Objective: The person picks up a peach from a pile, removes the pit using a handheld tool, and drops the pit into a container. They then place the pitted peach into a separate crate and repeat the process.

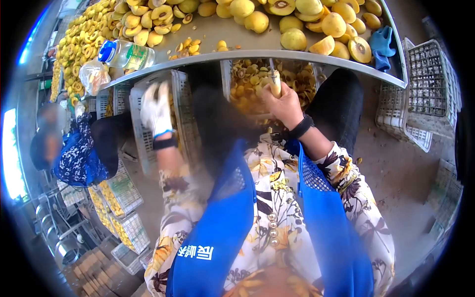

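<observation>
My right hand (284,103) is bare and closed round the pale handle of a small knife (274,84), its thin metal end pointing up toward the table edge. Below that hand, between my knees, is a crate of cut yellow stone fruit (302,74). My left hand (156,111), in a white glove, is smeared by motion over a white plastic crate (143,143) beside my leg. Its fingers look stretched out, and I see nothing in them. Whole and halved yellow fruit (334,24) lies on the metal table (217,37) ahead.
On the table's left stand a blue-capped bottle (129,55) and a plastic bag (94,75). A blue glove (381,47) lies at the right corner. Stacked crates (428,84) stand on the right. A person in blue (81,153) sits at left near fruit-filled crates (121,193).
</observation>
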Demonstrator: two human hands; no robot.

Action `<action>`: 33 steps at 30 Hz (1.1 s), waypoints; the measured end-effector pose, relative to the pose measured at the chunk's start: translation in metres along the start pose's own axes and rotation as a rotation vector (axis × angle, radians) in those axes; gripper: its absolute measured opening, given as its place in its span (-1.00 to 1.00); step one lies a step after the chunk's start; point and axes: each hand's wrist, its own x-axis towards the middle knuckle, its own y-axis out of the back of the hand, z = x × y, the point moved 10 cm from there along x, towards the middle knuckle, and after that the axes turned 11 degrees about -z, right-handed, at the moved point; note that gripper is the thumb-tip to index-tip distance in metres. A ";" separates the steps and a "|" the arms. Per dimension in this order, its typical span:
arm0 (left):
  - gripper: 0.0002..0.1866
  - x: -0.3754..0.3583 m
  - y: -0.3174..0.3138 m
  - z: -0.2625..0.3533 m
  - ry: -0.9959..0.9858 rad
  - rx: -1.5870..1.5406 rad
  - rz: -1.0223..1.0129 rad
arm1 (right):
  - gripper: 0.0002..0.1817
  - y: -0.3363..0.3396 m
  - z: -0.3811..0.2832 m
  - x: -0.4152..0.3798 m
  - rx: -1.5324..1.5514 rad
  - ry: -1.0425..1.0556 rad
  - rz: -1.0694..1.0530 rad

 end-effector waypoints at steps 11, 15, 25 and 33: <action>-0.43 -0.018 -0.205 0.319 -0.394 0.213 -0.660 | -0.81 0.072 -0.026 -0.046 -0.197 0.076 0.236; -0.37 -0.011 -0.180 0.311 -0.391 0.022 -0.661 | -0.71 0.089 -0.025 -0.053 -0.201 0.036 0.279; -0.47 -0.058 -0.134 0.201 0.023 -1.830 -0.886 | -0.69 0.036 -0.077 -0.015 -0.545 0.089 0.048; -0.63 -0.075 -0.145 0.194 0.169 -1.923 -0.804 | -0.71 0.003 -0.072 -0.020 -0.605 0.164 -0.092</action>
